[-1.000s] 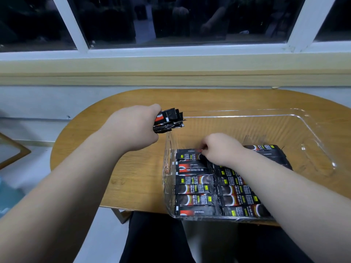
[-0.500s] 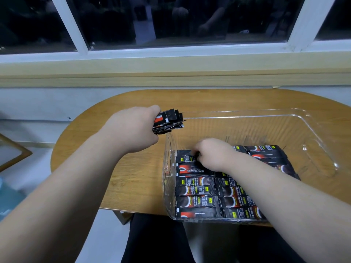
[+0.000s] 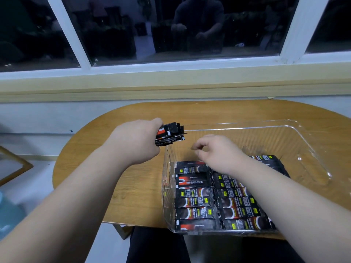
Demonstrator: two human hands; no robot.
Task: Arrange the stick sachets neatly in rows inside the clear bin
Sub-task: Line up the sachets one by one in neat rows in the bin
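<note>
A clear plastic bin (image 3: 303,141) sits on the right half of the wooden table. Black stick sachets (image 3: 195,204) lie flat in side-by-side rows across its near part; my right forearm covers some of them. My left hand (image 3: 134,143) grips a bundle of black sachets (image 3: 171,134) just outside the bin's far left corner. My right hand (image 3: 218,150) hovers above the rows, fingers loosely curled, holding nothing, a short way right of the bundle.
The oval wooden table (image 3: 114,177) stands against a wall under a dark window. The far and right parts of the bin hold no sachets. A wooden frame (image 3: 15,166) stands on the floor at the left.
My right hand has lifted off the top sachet in the left row and moved up and back toward the bundle. My left hand has stayed in place with the bundle.
</note>
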